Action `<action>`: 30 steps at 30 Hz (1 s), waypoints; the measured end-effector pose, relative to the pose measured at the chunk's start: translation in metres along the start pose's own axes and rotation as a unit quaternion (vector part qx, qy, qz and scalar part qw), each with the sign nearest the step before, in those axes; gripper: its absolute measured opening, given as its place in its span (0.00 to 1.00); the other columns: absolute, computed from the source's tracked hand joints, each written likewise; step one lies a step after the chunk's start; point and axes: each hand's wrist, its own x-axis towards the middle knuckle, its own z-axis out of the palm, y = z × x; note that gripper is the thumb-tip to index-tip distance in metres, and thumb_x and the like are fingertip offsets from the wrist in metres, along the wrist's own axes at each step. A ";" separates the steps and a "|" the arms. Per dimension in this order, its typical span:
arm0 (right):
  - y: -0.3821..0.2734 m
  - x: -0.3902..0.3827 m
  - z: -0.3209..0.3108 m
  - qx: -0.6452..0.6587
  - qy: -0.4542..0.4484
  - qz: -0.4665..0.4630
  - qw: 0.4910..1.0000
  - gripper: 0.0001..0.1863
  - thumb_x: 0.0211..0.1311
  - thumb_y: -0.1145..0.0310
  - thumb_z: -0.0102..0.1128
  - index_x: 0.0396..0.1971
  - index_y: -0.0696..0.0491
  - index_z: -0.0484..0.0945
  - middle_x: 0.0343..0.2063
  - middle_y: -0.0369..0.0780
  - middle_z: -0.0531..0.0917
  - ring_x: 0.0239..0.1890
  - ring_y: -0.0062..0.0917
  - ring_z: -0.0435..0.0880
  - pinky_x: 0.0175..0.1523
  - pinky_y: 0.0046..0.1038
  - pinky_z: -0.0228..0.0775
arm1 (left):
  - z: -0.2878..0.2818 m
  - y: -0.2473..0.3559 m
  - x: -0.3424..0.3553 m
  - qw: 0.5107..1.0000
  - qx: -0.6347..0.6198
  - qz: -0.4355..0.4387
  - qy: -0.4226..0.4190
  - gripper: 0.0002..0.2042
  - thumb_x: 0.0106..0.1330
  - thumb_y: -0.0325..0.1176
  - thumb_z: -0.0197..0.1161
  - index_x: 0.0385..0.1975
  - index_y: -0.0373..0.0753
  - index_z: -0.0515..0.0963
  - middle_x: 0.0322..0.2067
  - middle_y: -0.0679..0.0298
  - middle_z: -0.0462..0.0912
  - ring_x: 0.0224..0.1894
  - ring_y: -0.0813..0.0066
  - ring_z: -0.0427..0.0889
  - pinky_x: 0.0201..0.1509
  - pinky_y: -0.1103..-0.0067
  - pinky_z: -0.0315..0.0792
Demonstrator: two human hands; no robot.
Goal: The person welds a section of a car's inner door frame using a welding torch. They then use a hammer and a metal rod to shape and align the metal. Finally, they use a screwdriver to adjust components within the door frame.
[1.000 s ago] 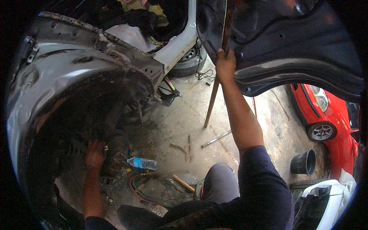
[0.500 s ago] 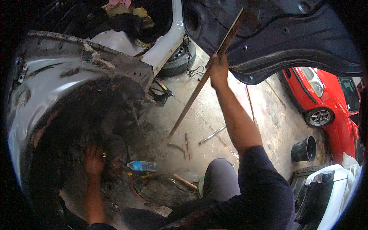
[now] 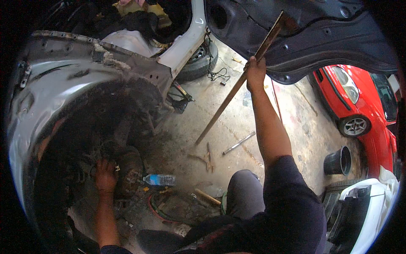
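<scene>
My right hand [image 3: 256, 75], raised at arm's length, is closed around a long, narrow brown bar [image 3: 226, 103]. The bar slants from low over the floor to in front of a dark panel [image 3: 325, 40]; whether its upper end touches the panel, I cannot tell. Down in the dark wheel well of a grey, dented car body [image 3: 31, 99], my left hand [image 3: 105, 174] has its fingers bent over a part too dark to make out. Beside that hand is a rusty, round hub-like part [image 3: 129, 175]. A small bright piece shows by its fingers.
A water bottle [image 3: 160, 180], pliers-like tool [image 3: 207, 158], metal rod [image 3: 239, 143] and wooden handle [image 3: 208, 197] lie on the concrete. A loose wheel [image 3: 196, 63] is beyond. To the right are a black bucket [image 3: 337, 161], a red car [image 3: 353, 95] and a white car part [image 3: 372, 203].
My right hand and the bar have shifted a little to the right. My left hand stays in the wheel well. The whole view has moved slightly.
</scene>
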 end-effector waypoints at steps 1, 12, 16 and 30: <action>-0.002 0.010 -0.008 0.005 0.004 -0.002 1.000 0.05 0.76 0.69 0.51 0.42 0.53 0.68 0.26 0.35 0.75 0.24 0.22 0.74 0.31 0.28 0.70 | 0.001 0.005 0.004 1.000 -0.015 0.002 -0.002 0.28 0.53 0.30 0.76 0.57 0.42 0.78 0.62 0.54 0.74 0.70 0.42 0.67 0.67 0.56 0.74; 0.062 0.039 -0.011 -0.066 0.028 0.089 0.993 0.06 0.74 0.67 0.51 0.42 0.53 0.70 0.22 0.34 0.73 0.21 0.20 0.71 0.26 0.28 0.66 | -0.017 -0.005 0.002 1.000 0.010 0.013 -0.021 0.26 0.52 0.31 0.76 0.54 0.41 0.80 0.63 0.55 0.75 0.69 0.45 0.68 0.71 0.58 0.69; 0.113 0.084 -0.043 -0.121 0.088 -0.031 0.988 0.07 0.74 0.66 0.52 0.38 0.54 0.71 0.22 0.34 0.74 0.21 0.22 0.72 0.27 0.30 0.66 | 0.000 0.009 0.014 0.999 -0.011 0.028 0.037 0.25 0.51 0.31 0.76 0.53 0.41 0.80 0.61 0.56 0.75 0.68 0.45 0.68 0.67 0.58 0.72; 0.013 0.087 -0.046 -0.179 0.141 -0.070 0.971 0.15 0.72 0.65 0.55 0.49 0.61 0.74 0.40 0.59 0.84 0.44 0.57 0.83 0.52 0.49 0.72 | -0.002 0.002 0.009 0.999 0.010 -0.035 -0.036 0.26 0.52 0.31 0.76 0.55 0.41 0.81 0.62 0.56 0.75 0.72 0.45 0.65 0.71 0.57 0.69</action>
